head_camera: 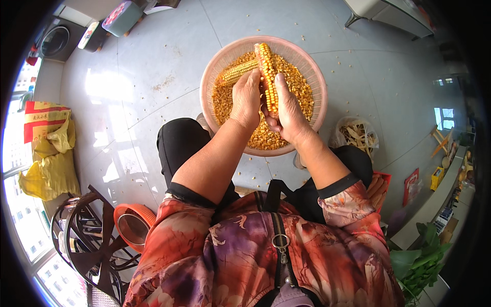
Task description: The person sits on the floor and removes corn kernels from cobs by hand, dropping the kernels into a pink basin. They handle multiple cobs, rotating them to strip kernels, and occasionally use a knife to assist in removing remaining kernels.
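Observation:
Between my two hands, over a round pink plastic basket (205,90), is an ear of dried corn (271,86) with some kernels gone from its left side. My left hand (247,96) presses against the ear's left side, its fingers partly hidden behind the wrist and the cob. Around the lower right side of the same ear, my right hand (288,107) is closed, thumb on the kernels. Loose yellow kernels (268,134) fill the basket's bottom. A second ear of corn (239,73) lies on them at the upper left.
Scattered kernels dot the grey tiled floor (165,69). A clear plastic bag of dry husks (356,136) stands right of the basket, a red container (379,188) beside my right leg. An orange basket (134,226) and a dark round-framed rack (92,245) are at the lower left.

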Demonstrator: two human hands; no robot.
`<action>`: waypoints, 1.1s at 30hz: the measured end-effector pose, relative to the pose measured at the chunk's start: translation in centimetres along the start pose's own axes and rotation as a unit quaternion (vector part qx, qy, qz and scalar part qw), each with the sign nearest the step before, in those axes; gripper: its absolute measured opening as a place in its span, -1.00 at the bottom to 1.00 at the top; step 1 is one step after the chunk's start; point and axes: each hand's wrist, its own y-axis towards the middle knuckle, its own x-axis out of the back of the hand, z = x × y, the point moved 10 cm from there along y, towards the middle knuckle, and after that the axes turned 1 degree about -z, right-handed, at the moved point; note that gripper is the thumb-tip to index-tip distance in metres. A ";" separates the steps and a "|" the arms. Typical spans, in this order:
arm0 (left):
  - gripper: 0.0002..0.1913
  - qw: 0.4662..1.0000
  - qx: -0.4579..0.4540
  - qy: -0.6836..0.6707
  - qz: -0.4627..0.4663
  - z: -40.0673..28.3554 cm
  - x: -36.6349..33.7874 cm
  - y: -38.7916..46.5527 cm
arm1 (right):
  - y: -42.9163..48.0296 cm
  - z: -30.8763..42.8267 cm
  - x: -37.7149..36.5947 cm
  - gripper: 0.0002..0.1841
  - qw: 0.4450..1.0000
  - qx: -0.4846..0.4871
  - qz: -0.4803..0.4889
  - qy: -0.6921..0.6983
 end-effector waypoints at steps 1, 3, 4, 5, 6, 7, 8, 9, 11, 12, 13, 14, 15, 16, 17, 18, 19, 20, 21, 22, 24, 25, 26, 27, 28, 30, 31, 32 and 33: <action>-0.67 1.000 0.016 -0.004 0.017 0.3 -0.4 -0.6 | 0.1 0.4 0.3 -0.34 1.000 0.015 -0.009 -0.004; -0.66 0.998 0.049 -0.011 0.049 0.9 -1.1 -1.5 | 0.4 0.3 1.2 -0.31 0.994 0.020 -0.040 -0.102; -0.55 0.998 0.046 -0.010 0.033 1.6 -0.9 -1.2 | 0.7 0.4 1.7 -0.31 0.987 0.052 -0.073 -0.133; -0.56 0.998 -0.034 0.055 0.019 0.5 -0.9 -1.5 | 1.0 0.6 1.7 -0.32 0.981 0.113 -0.094 -0.129; -0.56 0.993 -0.068 0.100 0.007 0.5 -0.4 -1.4 | 1.1 0.9 1.7 -0.32 0.970 0.172 -0.114 -0.128; -0.56 0.984 -0.102 0.144 -0.004 0.3 0.0 -1.1 | 1.5 0.5 1.9 -0.32 0.970 0.174 -0.111 -0.130; -0.56 0.981 -0.104 0.161 -0.008 0.7 0.3 -0.6 | 1.9 0.2 2.1 -0.32 0.969 0.176 -0.108 -0.132; -0.56 0.978 -0.107 0.177 -0.012 0.7 0.4 -0.3 | 2.0 0.4 2.0 -0.32 0.969 0.179 -0.106 -0.135; -0.57 0.979 -0.099 0.176 -0.014 0.8 0.7 0.0 | 2.0 -0.1 1.9 -0.34 0.979 0.135 -0.086 -0.128; -0.58 0.983 -0.089 0.161 -0.017 0.6 1.1 0.0 | 1.0 -0.1 1.1 -0.36 0.992 0.066 -0.062 -0.092; -0.59 0.986 -0.080 0.144 -0.017 0.6 1.1 -0.1 | 0.2 -0.7 0.6 -0.38 0.998 -0.002 -0.041 -0.057; -0.61 0.979 -0.100 0.174 -0.029 1.0 1.7 0.8 | 0.4 -0.3 0.6 -0.38 0.994 0.039 -0.079 -0.067; -0.61 0.985 -0.093 0.141 -0.030 1.0 1.7 1.0 | 0.4 -0.4 0.5 -0.37 0.995 0.025 -0.078 -0.053; -0.62 0.990 -0.087 0.107 -0.032 1.1 1.6 1.1 | 0.4 -0.5 0.3 -0.36 0.996 0.011 -0.076 -0.038; -0.62 0.993 -0.081 0.074 -0.034 1.2 1.8 1.1 | 0.4 -0.7 0.1 -0.36 0.997 -0.003 -0.074 -0.023; -0.64 0.999 -0.025 0.037 -0.029 1.7 1.4 0.8 | 0.5 -0.8 0.0 -0.36 0.999 -0.015 -0.042 0.001; -0.62 0.999 0.006 0.033 -0.017 1.7 1.0 0.3 | 0.8 -0.9 0.2 -0.39 0.999 -0.017 -0.030 0.001; -0.60 0.999 0.037 0.029 -0.005 1.6 0.6 -0.2 | 0.8 -0.6 0.7 -0.39 0.999 0.001 -0.046 -0.024; -0.58 0.997 0.070 0.026 0.007 1.6 0.3 -0.8 | 0.7 -0.2 1.0 -0.38 0.997 0.017 -0.063 -0.050; -0.54 0.994 0.094 0.043 0.034 1.3 -0.5 -1.5 | 1.1 -0.2 1.7 -0.38 0.992 0.039 -0.087 -0.083; -0.59 0.996 -0.030 0.085 -0.001 1.2 -0.3 -0.2 | 1.4 -0.1 2.1 -0.38 0.981 0.079 -0.118 -0.130; -0.57 0.987 -0.087 0.138 -0.004 0.3 -0.3 -0.4 | 1.4 0.1 2.0 -0.39 0.977 0.097 -0.128 -0.142; -0.56 0.982 -0.097 0.161 -0.005 0.1 -0.2 -0.3 | 1.3 0.3 1.8 -0.40 0.975 0.109 -0.130 -0.144; -0.54 0.977 -0.107 0.183 -0.005 -0.1 0.0 -0.1 | 1.3 0.3 1.8 -0.40 0.974 0.110 -0.132 -0.146; -0.51 0.972 -0.117 0.205 -0.005 -0.2 0.0 0.1 | 1.2 0.3 1.8 -0.40 0.974 0.110 -0.133 -0.147; -0.48 0.972 -0.120 0.203 -0.023 0.2 0.6 0.3 | 1.1 0.1 2.0 -0.40 0.973 0.100 -0.140 -0.153; -0.47 0.971 -0.121 0.202 -0.031 0.2 0.8 0.3 | 1.2 -0.1 2.2 -0.40 0.975 0.094 -0.139 -0.148; -0.46 0.968 -0.136 0.207 -0.031 0.1 0.7 0.2 | 1.3 -0.3 2.5 -0.40 0.976 0.090 -0.140 -0.143; -0.45 0.972 -0.136 0.189 -0.036 0.1 0.8 0.2 | 1.5 -0.4 2.5 -0.39 0.978 0.091 -0.133 -0.131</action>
